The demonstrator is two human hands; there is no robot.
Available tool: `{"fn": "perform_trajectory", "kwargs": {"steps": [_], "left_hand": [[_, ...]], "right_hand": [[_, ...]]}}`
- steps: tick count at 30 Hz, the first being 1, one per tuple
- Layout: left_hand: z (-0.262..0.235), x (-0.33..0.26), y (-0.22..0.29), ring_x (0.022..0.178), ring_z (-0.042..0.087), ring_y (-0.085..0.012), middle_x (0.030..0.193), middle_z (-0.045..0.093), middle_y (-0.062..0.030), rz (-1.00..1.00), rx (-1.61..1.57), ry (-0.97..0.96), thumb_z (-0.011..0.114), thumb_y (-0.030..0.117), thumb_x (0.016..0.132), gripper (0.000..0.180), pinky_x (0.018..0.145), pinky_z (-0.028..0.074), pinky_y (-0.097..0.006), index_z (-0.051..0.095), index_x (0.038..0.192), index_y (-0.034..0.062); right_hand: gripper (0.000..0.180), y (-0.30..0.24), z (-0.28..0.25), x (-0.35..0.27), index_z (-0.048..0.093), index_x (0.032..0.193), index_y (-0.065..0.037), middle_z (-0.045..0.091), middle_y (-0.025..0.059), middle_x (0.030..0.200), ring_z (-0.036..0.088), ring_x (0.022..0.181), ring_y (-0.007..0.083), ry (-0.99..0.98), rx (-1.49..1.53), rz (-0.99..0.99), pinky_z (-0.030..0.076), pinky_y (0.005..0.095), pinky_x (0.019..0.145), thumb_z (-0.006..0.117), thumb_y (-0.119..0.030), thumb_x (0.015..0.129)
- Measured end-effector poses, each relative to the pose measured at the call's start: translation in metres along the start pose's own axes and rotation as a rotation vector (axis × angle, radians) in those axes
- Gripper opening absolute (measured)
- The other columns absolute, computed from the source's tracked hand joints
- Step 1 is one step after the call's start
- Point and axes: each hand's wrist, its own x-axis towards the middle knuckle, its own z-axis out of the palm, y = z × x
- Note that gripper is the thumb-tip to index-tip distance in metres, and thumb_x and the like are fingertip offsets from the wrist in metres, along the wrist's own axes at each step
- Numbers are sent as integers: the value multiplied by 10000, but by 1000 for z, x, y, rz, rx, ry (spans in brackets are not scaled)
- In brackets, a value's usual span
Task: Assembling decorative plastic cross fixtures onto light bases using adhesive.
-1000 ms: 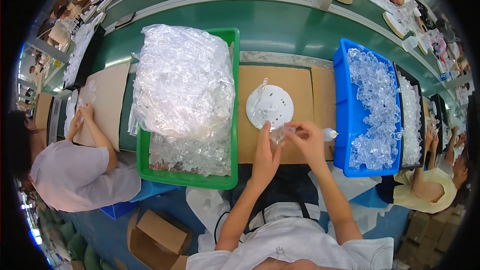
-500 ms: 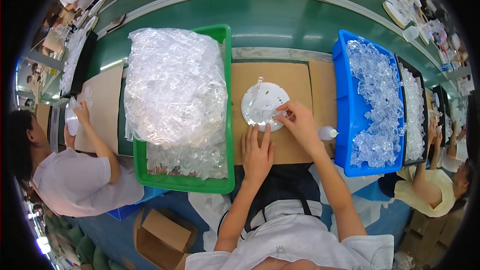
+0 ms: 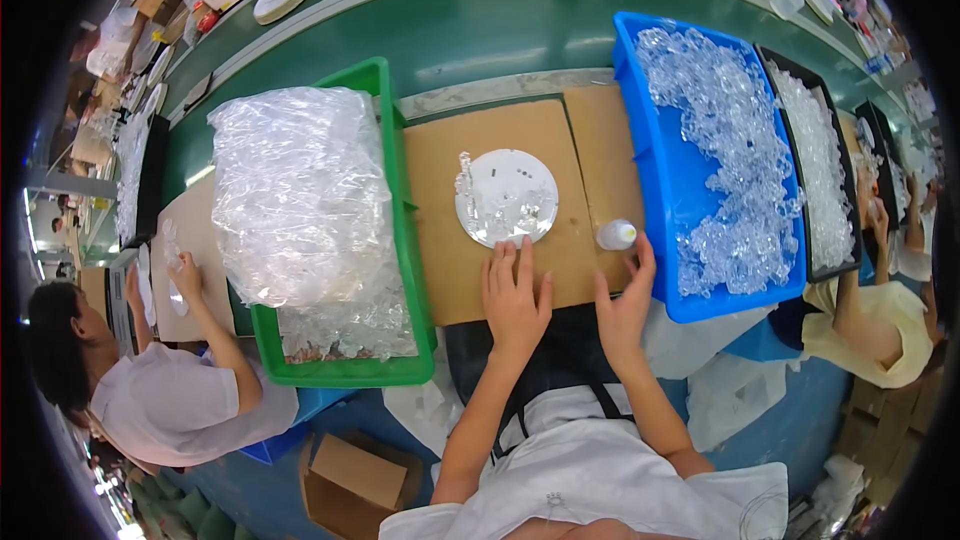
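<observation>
- White disc (image 3: 505, 183) lies flat between two bins, and the step in hand, as I judge it, is steadying it with one hand while the other takes up a small bottle (image 3: 615, 234).
- Next move probably calls for the right hand (image 3: 628, 305) to close round the bottle and lift it, with the left hand (image 3: 518, 305) keeping the disc from sliding.
- Green bin (image 3: 400, 210), loaded with a bulky clear bag (image 3: 300, 200), flanks the spot on the left; a blue bin (image 3: 668, 210), partly filled with clear parts (image 3: 740, 170), flanks it on the right.
- Cardboard sheet (image 3: 450, 270) carries the disc, which touches neither bin.
- Round and thin-looking, the disc is plain white where bare.
- Left grip is released: fingers extended, tips at the disc's near rim, seemingly touching it.
- Right grip is released too, thumb and fingers parted just beside the bottle; I cannot tell whether any finger touches it.
- Bottle is whitish with a yellowish tip.
- Bumpy clear strip (image 3: 464, 185) runs along the disc's left side, jutting past the rim; whether it is fixed there is unclear.
- Small dark holes dot the disc's far half.
</observation>
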Motion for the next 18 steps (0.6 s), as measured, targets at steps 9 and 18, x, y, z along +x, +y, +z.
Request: {"fn": "perform_trajectory", "kwargs": {"steps": [9,18], "left_hand": [[8,31,15,571,572,-227,720,578,-78,-69,114,72,626,143,862,443,473,438,-324,509,1275,33],[28,36,5,412,505,-193,526,523,-60,-176,77,137,638,180,868,409,423,397,-317,532,1243,58]], "right_hand": [[506,14,7,20,471,1179,-27,602,144,1043,604,946,254,24,-55,-13,478,328,811,742,-147,769],[371,1,-7,24,554,1006,-77,607,104,902,623,780,306,-327,-51,-63,502,377,643,727,-225,713]]}}
